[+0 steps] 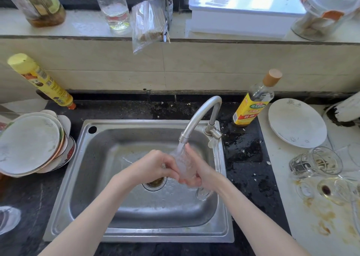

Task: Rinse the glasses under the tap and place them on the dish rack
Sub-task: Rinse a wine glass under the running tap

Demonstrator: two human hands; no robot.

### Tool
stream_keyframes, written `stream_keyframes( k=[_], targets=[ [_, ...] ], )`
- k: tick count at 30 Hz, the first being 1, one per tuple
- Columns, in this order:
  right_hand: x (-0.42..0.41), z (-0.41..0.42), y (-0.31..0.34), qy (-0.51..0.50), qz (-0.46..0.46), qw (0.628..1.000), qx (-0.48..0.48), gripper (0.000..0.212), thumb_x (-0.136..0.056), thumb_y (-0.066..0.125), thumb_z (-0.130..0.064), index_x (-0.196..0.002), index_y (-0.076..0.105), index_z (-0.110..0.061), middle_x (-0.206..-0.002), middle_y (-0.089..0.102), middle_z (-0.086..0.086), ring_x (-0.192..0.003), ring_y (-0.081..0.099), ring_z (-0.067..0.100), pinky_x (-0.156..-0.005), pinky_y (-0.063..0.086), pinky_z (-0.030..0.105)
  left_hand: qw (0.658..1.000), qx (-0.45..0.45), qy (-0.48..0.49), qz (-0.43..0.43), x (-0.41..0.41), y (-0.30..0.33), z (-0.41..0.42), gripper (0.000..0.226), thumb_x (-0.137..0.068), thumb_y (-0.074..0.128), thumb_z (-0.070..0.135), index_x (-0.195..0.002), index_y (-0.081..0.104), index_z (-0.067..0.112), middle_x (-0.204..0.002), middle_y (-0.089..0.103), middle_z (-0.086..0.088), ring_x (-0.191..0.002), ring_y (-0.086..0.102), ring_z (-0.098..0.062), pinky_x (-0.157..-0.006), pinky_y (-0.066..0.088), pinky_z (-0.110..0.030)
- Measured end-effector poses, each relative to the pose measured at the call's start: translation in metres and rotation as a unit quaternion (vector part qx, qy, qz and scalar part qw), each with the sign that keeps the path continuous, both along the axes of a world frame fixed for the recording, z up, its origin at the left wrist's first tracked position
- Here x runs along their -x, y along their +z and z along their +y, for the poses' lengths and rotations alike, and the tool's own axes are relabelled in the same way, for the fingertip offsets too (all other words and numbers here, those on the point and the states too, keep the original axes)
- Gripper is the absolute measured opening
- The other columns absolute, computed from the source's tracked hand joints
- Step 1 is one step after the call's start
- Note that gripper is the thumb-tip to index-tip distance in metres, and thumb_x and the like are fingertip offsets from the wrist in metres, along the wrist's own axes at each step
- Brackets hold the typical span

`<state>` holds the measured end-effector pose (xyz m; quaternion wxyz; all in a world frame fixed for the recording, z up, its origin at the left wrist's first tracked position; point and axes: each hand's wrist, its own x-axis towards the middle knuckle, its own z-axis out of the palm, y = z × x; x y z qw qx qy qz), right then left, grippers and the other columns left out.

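Left of the steel sink [58,207], stacked plates [29,144] rest on the dark counter. Over the sink's drain, the left hand [155,166] pinches the clear glass [183,164] with curled fingers. The tap [198,119] pours water onto this glass. The right hand [196,170] cups the glass from the other side, fingers wrapped around it. Right of the sink lie a white plate [297,125] and stained glasses [315,163].

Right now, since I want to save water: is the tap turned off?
No, water runs from the tap onto the glass held by both the left hand and right hand.
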<state>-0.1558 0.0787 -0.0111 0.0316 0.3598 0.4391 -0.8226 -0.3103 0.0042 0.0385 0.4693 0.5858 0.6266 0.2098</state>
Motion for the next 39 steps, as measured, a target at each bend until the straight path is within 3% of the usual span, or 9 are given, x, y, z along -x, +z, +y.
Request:
stream_keyframes(
  k=[8,12,14,18,22,25,28,33,39],
  targets=[
    [0.001,-0.006,-0.014,-0.038,-0.026,0.986,-0.159,0.076,-0.079,0.036,-0.075,-0.132,0.042,-0.021,-0.099,0.059,-0.006,-0.069,0.058,-0.003,-0.063,0.048,0.018,0.992,-0.041,0.118,0.001,-0.012,-0.014,0.004,0.021,-0.073,0.078,0.018,-0.06,0.062,0.022,-0.051,0.059,0.018,-0.049,0.048,0.004,-0.053,0.035,-0.01],
    [0.0,0.003,-0.015,0.003,-0.075,0.996,-0.039,0.094,-0.071,0.016,-0.085,-0.114,0.061,-0.014,-0.068,0.065,0.003,-0.052,0.054,0.01,-0.06,0.046,0.022,1.0,-0.006,-0.016,0.009,-0.001,-0.017,0.003,0.009,-0.073,0.077,0.012,-0.071,0.074,0.021,-0.063,0.065,0.024,-0.063,0.056,0.003,-0.066,0.04,-0.009],
    [-0.001,0.007,-0.015,0.044,-0.045,0.998,0.013,0.099,-0.068,0.015,-0.089,-0.096,0.062,-0.007,-0.058,0.055,0.006,-0.04,0.036,0.009,-0.041,0.027,0.018,1.0,-0.004,0.023,0.008,-0.001,-0.021,0.003,0.014,-0.07,0.08,0.013,-0.066,0.069,0.022,-0.057,0.061,0.025,-0.059,0.052,0.002,-0.062,0.038,-0.011],
    [-0.001,0.01,-0.017,-0.005,-0.009,0.998,-0.055,0.082,-0.081,0.027,-0.077,-0.116,0.06,-0.01,-0.081,0.056,0.009,-0.062,0.048,0.011,-0.056,0.035,0.019,0.99,-0.024,0.135,-0.032,-0.01,-0.031,0.002,0.027,-0.069,0.08,0.011,-0.063,0.055,0.016,-0.057,0.054,0.01,-0.052,0.043,0.0,-0.054,0.034,-0.017],
    [-0.004,0.003,-0.016,-0.047,-0.029,0.995,-0.083,0.063,-0.085,0.027,-0.07,-0.107,0.06,-0.021,-0.073,0.053,0.003,-0.044,0.037,0.005,-0.041,0.03,0.015,0.983,-0.041,0.168,-0.065,-0.015,-0.039,-0.001,0.019,-0.086,0.064,0.012,-0.07,0.055,0.017,-0.063,0.054,0.01,-0.054,0.046,0.003,-0.056,0.037,-0.013],
    [-0.007,0.001,-0.017,-0.066,-0.057,0.995,0.057,0.072,-0.091,0.016,-0.067,-0.084,0.062,-0.012,-0.056,0.055,0.007,-0.028,0.029,0.006,-0.03,0.02,0.015,0.982,-0.032,0.166,-0.09,-0.017,-0.039,0.0,0.031,-0.097,0.044,0.022,-0.076,0.061,0.007,-0.072,0.059,0.001,-0.066,0.053,0.001,-0.068,0.041,-0.015],
    [-0.004,-0.001,-0.011,-0.04,-0.063,0.979,0.189,0.058,-0.086,0.036,-0.064,-0.08,0.055,-0.011,-0.05,0.054,0.005,-0.025,0.026,0.006,-0.028,0.018,0.014,0.963,-0.015,0.211,-0.168,-0.022,-0.046,0.0,0.037,-0.096,0.042,0.032,-0.076,0.06,0.008,-0.072,0.058,-0.001,-0.068,0.053,-0.006,-0.068,0.043,-0.017],
    [0.003,-0.006,-0.006,-0.064,0.018,0.948,0.31,0.045,-0.074,0.057,-0.053,-0.089,0.056,-0.01,-0.056,0.052,0.004,-0.028,0.027,0.005,-0.028,0.022,0.015,0.889,0.041,0.342,-0.301,-0.035,-0.059,0.003,0.063,-0.082,0.051,0.063,-0.085,0.065,0.001,-0.09,0.062,-0.026,-0.084,0.057,-0.029,-0.083,0.045,-0.047],
    [0.002,0.003,0.0,-0.067,0.002,0.964,0.256,0.062,-0.094,0.018,-0.06,-0.093,0.055,-0.011,-0.069,0.044,0.002,-0.047,0.042,0.01,-0.044,0.039,0.02,0.852,0.069,0.387,-0.346,-0.035,-0.055,0.018,0.053,-0.1,0.03,0.041,-0.084,0.062,0.002,-0.067,0.066,-0.011,-0.044,0.053,-0.015,-0.04,0.04,-0.022]
  ],
)
